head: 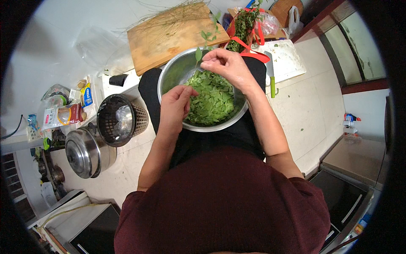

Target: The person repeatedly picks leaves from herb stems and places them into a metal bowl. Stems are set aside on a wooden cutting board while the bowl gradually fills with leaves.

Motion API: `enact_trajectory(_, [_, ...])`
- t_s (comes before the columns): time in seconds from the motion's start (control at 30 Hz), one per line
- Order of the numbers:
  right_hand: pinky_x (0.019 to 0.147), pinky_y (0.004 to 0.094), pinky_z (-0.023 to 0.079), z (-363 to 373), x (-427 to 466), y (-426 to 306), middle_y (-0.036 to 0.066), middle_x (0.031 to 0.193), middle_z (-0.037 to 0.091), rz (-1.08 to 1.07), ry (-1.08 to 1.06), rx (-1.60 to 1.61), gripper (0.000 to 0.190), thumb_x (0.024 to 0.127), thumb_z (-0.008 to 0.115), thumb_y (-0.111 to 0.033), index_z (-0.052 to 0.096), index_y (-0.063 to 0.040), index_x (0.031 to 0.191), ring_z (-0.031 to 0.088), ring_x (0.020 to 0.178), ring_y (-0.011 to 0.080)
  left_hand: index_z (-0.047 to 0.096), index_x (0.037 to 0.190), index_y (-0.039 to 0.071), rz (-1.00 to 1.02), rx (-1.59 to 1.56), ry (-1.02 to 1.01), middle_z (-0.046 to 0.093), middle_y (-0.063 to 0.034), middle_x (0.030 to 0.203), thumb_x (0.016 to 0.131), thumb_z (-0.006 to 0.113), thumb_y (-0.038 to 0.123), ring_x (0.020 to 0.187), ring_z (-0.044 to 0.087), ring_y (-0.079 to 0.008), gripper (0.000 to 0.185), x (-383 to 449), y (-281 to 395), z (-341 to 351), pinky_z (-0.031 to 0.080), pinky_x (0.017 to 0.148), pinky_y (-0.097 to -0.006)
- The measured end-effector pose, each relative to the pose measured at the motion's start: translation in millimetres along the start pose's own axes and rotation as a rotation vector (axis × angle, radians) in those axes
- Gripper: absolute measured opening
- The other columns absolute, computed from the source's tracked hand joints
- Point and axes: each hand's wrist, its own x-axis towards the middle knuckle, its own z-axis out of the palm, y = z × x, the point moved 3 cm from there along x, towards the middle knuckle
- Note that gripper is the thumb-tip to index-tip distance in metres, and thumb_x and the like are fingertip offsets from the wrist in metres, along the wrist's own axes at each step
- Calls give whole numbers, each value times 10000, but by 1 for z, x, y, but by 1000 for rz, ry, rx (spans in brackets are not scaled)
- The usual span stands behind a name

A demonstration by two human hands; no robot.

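Note:
A stainless steel bowl [206, 128] rests on my lap, with many loose green leaves [211, 101] in it. Over its left side, my left hand [177, 103] pinches the lower end of a thin leafy stem [198, 54]. My right hand [226, 65] is above the bowl's far right side, thumb and fingers bent close together beside the stem; whether they touch it I cannot tell. Beyond the bowl lies a wooden board [158, 41] with thin bare stems [171, 16] at its far edge. A red bag [233, 28] to its right holds leafy sprigs [242, 28].
A knife with a green handle [272, 87] lies at the edge of a white board [288, 60] on the right. To the left stand a black plastic basket [139, 120] with clear plastic inside and a lidded steel pot [84, 152]. Food packets [63, 116] lie farther left.

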Motion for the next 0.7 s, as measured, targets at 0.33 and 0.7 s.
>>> enact_trajectory(0.33, [489, 283, 395, 14, -1, 1, 46, 527, 498, -62, 126, -160, 222, 732, 673, -181, 559, -6, 656, 466, 510, 87, 611, 855, 25, -17, 107, -50, 488, 14, 555, 919, 516, 220, 402, 367, -42, 226, -6, -3, 6, 257, 356, -187])
enact_trajectory(0.7, [482, 316, 391, 25, -14, -3, 74, 561, 506, -187, 111, -250, 204, 799, 610, -160, 544, -16, 671, 498, 506, 181, 548, 828, 55, 49, -36, -87, 468, 18, 561, 909, 520, 194, 381, 363, -58, 164, 22, 18, 19, 243, 339, -193])
